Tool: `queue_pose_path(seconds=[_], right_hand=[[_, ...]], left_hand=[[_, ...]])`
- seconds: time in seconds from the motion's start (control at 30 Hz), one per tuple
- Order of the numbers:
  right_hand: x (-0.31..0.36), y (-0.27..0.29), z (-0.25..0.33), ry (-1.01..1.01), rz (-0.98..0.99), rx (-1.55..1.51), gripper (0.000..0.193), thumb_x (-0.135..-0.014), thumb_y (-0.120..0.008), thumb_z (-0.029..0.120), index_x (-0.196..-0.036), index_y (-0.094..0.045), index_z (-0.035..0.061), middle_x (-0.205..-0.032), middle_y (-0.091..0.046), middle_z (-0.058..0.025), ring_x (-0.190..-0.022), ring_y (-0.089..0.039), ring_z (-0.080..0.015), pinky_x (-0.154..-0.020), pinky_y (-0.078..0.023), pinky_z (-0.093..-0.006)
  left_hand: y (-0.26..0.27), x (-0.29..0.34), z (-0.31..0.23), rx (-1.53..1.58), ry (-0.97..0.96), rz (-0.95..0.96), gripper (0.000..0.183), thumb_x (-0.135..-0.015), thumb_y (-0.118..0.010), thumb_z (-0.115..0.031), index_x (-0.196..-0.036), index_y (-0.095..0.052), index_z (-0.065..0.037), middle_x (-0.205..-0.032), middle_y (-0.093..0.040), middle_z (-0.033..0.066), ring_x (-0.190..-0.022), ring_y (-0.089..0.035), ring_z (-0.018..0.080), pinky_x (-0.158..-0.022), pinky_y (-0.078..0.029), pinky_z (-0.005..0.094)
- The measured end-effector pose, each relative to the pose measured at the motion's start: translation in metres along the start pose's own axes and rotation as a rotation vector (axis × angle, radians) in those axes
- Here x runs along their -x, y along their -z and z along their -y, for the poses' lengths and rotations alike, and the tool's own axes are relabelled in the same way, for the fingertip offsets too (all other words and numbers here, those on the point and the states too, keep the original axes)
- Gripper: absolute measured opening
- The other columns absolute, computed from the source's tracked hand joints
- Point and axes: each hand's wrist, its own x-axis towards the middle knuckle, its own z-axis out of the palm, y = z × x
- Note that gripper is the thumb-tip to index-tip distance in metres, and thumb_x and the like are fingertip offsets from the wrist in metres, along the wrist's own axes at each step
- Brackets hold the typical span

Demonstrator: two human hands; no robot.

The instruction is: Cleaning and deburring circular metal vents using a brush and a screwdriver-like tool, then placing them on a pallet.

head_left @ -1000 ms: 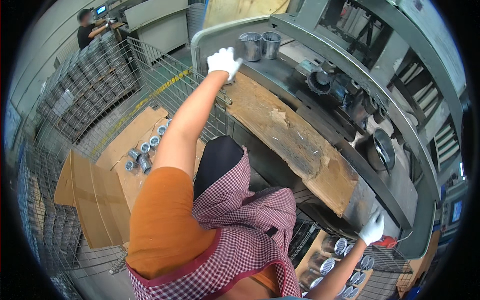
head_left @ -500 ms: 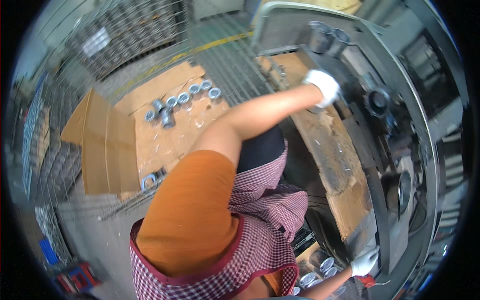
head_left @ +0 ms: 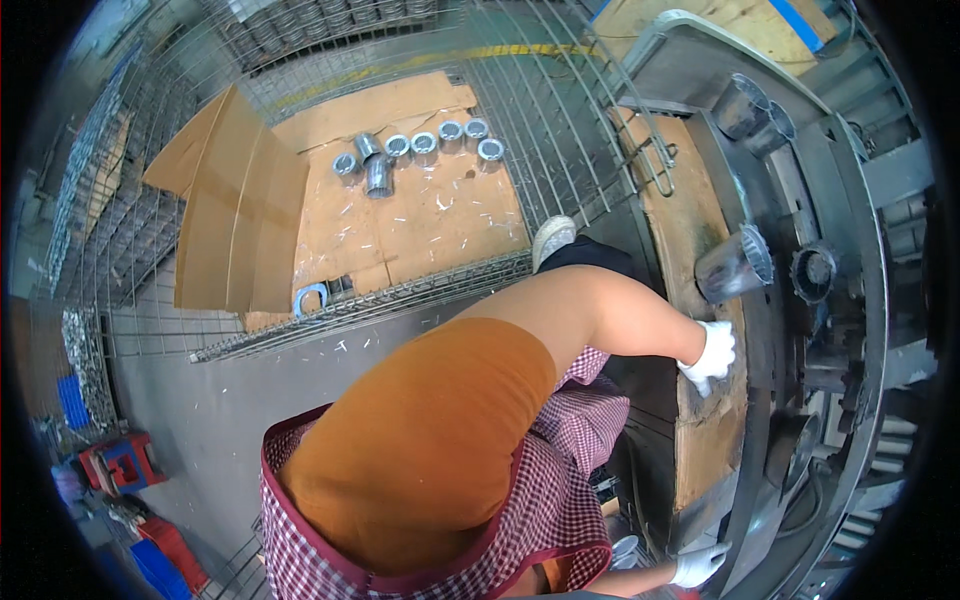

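Cups (head_left: 424, 148) partly fill cage (head_left: 450, 284) left of board (head_left: 690, 200), one lies on it; left hand (head_left: 712, 357) is curled, grip unclear; right hand (head_left: 699, 567), straight-fingered, seems empty.

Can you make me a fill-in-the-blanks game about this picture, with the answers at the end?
1. The left hand and right hand are both gloved in ____.
2. The sleeve is coloured ____.
3. Next to the upright grey panel, ____ metal cylinders are side by side.
4. Inside the wire cage, smaller-looking cylinders rest on flat brown ____.

Missing words: white; orange; two; cardboard.
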Motion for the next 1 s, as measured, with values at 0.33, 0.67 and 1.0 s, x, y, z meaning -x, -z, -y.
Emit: queue_pose_path(seconds=[0.33,0.67,1.0], right_hand=[[-0.001,-0.017,-0.014,0.546,-0.581,0.167,0.038,-0.089,-0.062,0.043,-0.071,-0.071,0.0107,-0.061,-0.066,-0.0071,-0.047,-0.059,-0.0290,-0.042,-0.043,-0.0398],[-0.011,-0.006,-0.007,0.040,0.046,0.090,0.059,-0.092,-0.042,0.060,-0.116,-0.067,0.0118,-0.113,-0.068,-0.0066,-0.096,-0.064,-0.0291,-0.081,-0.049,-0.0356],[-0.007,-0.003,-0.003,0.036,0.038,0.090,0.059,-0.092,-0.042,0.060,-0.116,-0.067,0.0116,-0.113,-0.068,-0.0074,-0.096,-0.064,-0.0297,-0.081,-0.049,-0.0358]], left_hand=[[0.003,-0.017,-0.007,0.028,0.009,-0.340,0.033,-0.083,-0.059,-0.044,-0.102,-0.066,-0.018,-0.105,-0.059,0.0057,-0.102,-0.053,0.0273,-0.084,-0.038,0.0454],[0.008,-0.017,-0.001,-0.013,0.066,-0.022,0.039,-0.083,-0.057,-0.049,-0.103,-0.070,-0.018,-0.104,-0.066,0.0058,-0.099,-0.060,0.0265,-0.082,-0.041,0.0438],[0.001,-0.013,0.000,0.066,0.071,-0.203,0.045,-0.084,-0.055,-0.054,-0.103,-0.071,-0.016,-0.103,-0.067,0.0075,-0.101,-0.060,0.0292,-0.088,-0.041,0.0452]])
